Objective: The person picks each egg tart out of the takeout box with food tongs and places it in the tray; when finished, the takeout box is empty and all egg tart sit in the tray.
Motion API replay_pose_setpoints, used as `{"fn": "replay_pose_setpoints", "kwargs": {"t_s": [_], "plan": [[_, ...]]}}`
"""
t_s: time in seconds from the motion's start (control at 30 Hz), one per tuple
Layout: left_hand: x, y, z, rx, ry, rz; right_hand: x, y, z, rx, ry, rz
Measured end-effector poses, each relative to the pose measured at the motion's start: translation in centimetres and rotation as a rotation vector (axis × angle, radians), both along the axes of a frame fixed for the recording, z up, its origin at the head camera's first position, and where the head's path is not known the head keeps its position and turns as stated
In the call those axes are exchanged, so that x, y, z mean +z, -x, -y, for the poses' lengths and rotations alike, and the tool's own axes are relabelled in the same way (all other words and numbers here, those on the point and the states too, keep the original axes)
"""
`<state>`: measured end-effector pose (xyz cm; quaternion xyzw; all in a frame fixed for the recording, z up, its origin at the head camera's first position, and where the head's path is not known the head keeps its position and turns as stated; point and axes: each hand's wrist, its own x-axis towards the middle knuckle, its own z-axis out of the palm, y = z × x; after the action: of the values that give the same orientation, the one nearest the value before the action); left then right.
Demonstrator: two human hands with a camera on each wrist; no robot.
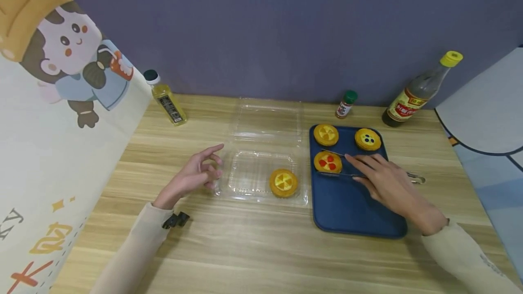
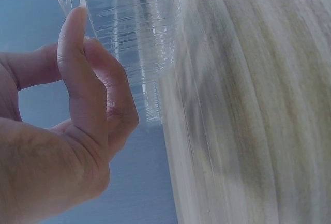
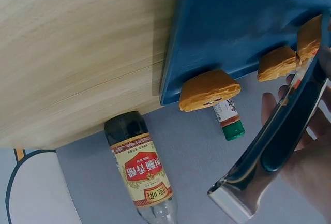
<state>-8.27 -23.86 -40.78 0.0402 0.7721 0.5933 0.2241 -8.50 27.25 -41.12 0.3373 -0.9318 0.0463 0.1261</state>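
My right hand (image 1: 388,183) holds metal tongs (image 3: 274,146) above the blue tray (image 1: 351,212). In the head view the arms of the tongs lie on either side of a red-topped egg tart (image 1: 328,162). Behind it on the tray sit a tart with yellow wedges (image 1: 326,134) and one with dark berries (image 1: 367,139). My left hand (image 1: 189,176) is at the left edge of a clear plastic clamshell box (image 1: 249,173), its fingers loosely bent; whether they touch the rim is hard to tell. Another yellow-wedge tart (image 1: 283,183) sits in the box's near half.
At the back left stands an oil bottle (image 1: 169,103) with a dark cap. A small green-capped seasoning jar (image 1: 346,104) stands behind the tray. To its right is a tall vinegar bottle (image 1: 416,94) with a yellow cap. A blue-grey partition (image 1: 261,35) closes off the table's back.
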Motion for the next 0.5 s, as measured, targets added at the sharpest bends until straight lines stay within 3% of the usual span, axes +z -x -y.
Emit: {"fn": "replay_pose_setpoints", "kwargs": {"t_s": [0.5], "plan": [[0.30,-0.06,-0.13,0.009,-0.009,0.011,0.56,0.53,0.03,0.009,-0.046,0.034]]}}
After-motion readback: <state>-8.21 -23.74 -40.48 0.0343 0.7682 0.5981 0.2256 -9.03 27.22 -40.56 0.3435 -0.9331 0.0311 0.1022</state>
